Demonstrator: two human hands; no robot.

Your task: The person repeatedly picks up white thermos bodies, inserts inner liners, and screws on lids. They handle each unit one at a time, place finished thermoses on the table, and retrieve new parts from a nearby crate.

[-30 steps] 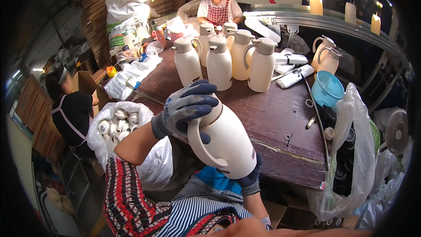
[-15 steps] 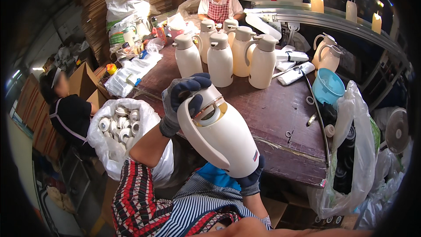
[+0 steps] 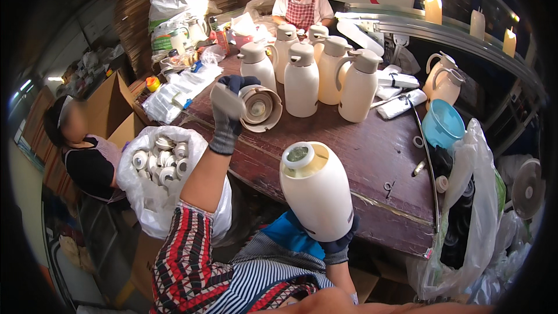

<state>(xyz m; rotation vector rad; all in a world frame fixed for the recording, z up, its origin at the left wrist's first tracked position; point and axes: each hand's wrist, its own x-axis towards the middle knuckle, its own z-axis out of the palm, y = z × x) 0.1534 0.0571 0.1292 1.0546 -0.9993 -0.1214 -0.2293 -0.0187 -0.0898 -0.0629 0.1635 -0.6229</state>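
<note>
1. In the head view, the person's left hand (image 3: pixel 228 111), in a dark grey work glove, was raised above the near edge of the brown worktable (image 3: pixel 372 157) and closed around a cream flask lid (image 3: pixel 258 107). The lid was tipped so its hollow underside faced the camera, apparently so the inside could be seen.

2. The right hand (image 3: pixel 336 243), also gloved, gripped the base of a cream vacuum flask body (image 3: pixel 315 189) from below. The body was held over the lap, just off the table's front edge, mouth tilted up and towards the lid; its opening was uncovered, with the shiny neck showing. Lid and body were apart, the lid higher and farther left.

3. On the table behind stood a cluster of finished cream flasks (image 3: pixel 319 75) with lids on, upright and close together, out of the way of the hands.

4. To the person's left, a white plastic bag (image 3: pixel 157 166) of small white ring-shaped parts sat open within reach of the left arm.

5. A blue plastic bowl (image 3: pixel 443 125) lay near the table's right edge.

6. Two other people were at work: one seated at the left, one in a checked apron at the far end.
</note>
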